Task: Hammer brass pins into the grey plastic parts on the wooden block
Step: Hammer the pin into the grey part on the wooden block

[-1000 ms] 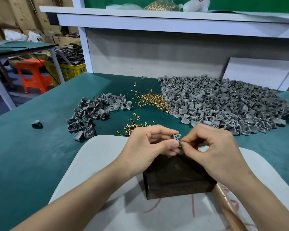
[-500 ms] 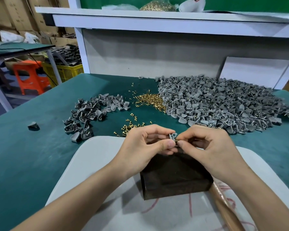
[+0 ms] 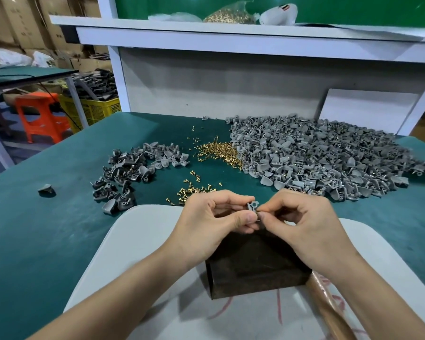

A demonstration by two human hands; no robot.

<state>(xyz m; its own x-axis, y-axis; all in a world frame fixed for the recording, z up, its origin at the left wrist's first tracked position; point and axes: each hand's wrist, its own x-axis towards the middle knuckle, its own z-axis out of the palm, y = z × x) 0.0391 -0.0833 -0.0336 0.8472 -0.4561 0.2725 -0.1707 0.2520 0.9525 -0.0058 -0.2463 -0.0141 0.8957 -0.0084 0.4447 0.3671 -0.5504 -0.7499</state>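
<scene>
Grey plastic part (image 3: pixel 252 206) — tight between fingers (image 3: pixel 247 218) of left hand (image 3: pixel 206 224) and right hand (image 3: pixel 304 224)

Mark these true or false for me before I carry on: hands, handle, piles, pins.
1. The left hand and right hand both pinch one grey part above the wooden block. True.
2. The right hand grips the wooden handle. False: it lies ungripped beside the block.
3. The larger grey pile lies right of the brass pins. True.
4. The brass pins sit in a tray. False: they lie loose on the green table.
</scene>
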